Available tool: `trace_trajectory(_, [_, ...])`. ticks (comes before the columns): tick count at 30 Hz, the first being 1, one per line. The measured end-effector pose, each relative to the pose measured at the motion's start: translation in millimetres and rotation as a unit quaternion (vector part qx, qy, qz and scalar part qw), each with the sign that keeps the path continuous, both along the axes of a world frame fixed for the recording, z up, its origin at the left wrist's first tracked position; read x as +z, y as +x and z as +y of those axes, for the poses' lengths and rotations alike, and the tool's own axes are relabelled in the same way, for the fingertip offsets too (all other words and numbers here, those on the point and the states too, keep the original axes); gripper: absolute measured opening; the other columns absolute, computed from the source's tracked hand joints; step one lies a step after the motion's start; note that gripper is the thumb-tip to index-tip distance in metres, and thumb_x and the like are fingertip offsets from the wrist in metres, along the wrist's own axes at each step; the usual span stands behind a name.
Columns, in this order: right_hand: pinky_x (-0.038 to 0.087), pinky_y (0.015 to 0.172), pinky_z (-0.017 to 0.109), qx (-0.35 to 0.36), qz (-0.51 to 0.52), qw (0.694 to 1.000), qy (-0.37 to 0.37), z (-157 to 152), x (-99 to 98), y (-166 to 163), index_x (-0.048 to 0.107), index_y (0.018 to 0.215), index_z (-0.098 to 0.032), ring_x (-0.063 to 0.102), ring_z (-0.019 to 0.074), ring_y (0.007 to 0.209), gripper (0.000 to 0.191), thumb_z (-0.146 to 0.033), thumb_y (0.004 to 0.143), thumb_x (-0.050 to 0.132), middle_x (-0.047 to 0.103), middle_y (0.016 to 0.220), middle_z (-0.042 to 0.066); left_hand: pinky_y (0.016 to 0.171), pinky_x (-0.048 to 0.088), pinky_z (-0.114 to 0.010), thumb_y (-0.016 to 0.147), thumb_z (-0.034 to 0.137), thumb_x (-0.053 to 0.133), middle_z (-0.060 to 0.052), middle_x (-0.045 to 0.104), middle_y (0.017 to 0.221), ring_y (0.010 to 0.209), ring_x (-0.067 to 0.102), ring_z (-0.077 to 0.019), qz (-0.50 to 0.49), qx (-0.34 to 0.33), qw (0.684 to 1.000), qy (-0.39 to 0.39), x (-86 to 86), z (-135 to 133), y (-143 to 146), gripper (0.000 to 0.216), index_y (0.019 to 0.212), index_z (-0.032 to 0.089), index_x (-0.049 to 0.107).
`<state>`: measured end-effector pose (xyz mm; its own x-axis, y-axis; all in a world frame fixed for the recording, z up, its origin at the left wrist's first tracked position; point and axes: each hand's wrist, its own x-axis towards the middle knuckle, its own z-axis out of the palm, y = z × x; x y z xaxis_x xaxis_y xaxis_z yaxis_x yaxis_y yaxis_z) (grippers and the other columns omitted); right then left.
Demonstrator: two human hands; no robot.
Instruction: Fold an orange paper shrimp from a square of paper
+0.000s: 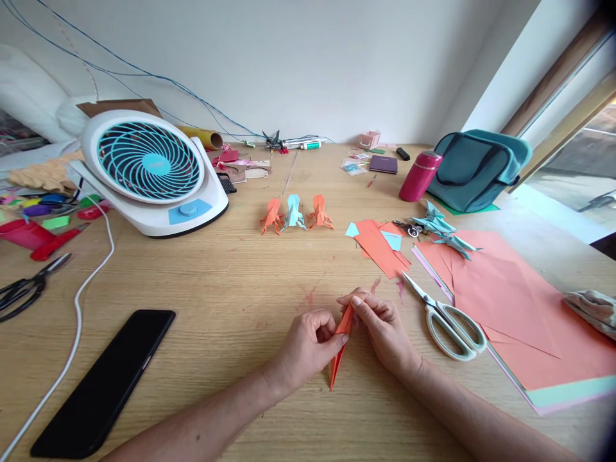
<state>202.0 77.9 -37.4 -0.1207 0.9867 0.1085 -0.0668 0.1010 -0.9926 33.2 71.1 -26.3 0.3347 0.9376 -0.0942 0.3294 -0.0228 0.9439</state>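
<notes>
A narrow folded piece of orange paper [337,362] tapers to a point toward me. My left hand [312,346] pinches its middle between thumb and fingers. At the upper end, my right hand [382,324] grips the same paper, thumb on top. Part of the fold is hidden behind my fingers. Beyond my hands stand three folded paper figures with thin legs: an orange one [273,215], a light blue one [293,212] and another orange one [319,212]. White-handled scissors [455,330] lie just right of my right hand.
Orange paper sheets [510,295] and blue folded figures [440,226] lie at the right, near paper offcuts [380,247]. A pink bottle [420,176] and teal bag [474,172] stand behind. At left are a fan [151,170], black phone-like slab [103,385], white cord [78,314] and black scissors [31,289].
</notes>
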Motion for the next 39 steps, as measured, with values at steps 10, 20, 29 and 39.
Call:
trace_trajectory(10, [0.042, 0.059, 0.026, -0.003, -0.006, 1.0, -0.005, 1, 4.1, -1, 0.076, 0.085, -0.019, 0.05, 0.0125, 0.061, 0.04, -0.054, 0.095, 0.058, 0.055, 0.066, -0.001, 0.052, 0.026, -0.024, 0.076, 0.031, 0.065, 0.007, 0.038, 0.055, 0.054, 0.033, -0.0089, -0.032, -0.01, 0.999, -0.005, 2.0, 3, -2, 0.032, 0.059, 0.02, 0.041])
trace_trajectory(20, [0.05, 0.07, 0.03, 0.024, 0.025, 0.998, -0.043, -2, 10.2, -9, 0.068, 0.082, -0.021, 0.06, 0.0159, 0.072, 0.036, -0.055, 0.077, 0.079, 0.067, 0.076, 0.001, 0.057, 0.029, -0.023, 0.082, 0.048, 0.072, 0.006, 0.038, 0.063, 0.06, 0.033, -0.0084, -0.143, 0.025, 0.989, -0.035, 0.9, 7, -6, 0.043, 0.065, 0.018, 0.047])
trace_trajectory(29, [0.048, 0.062, 0.027, 0.009, 0.049, 0.996, -0.068, -1, 0.8, -9, 0.064, 0.076, -0.02, 0.058, 0.0131, 0.065, 0.037, -0.052, 0.073, 0.084, 0.065, 0.071, -0.001, 0.053, 0.034, -0.021, 0.081, 0.047, 0.073, 0.005, 0.049, 0.066, 0.056, 0.039, -0.007, -0.176, 0.027, 0.981, -0.081, 4.1, 9, -8, 0.034, 0.078, 0.016, 0.059])
trace_trajectory(39, [0.049, 0.054, 0.026, 0.003, 0.097, 0.992, -0.086, -6, 1.4, -17, 0.055, 0.082, -0.024, 0.052, 0.011, 0.057, 0.042, -0.053, 0.072, 0.084, 0.059, 0.07, -0.003, 0.06, 0.04, -0.021, 0.083, 0.039, 0.069, 0.004, 0.053, 0.069, 0.064, 0.046, -0.0095, -0.098, -0.011, 0.995, -0.027, 5.3, 14, -12, 0.027, 0.075, 0.016, 0.059])
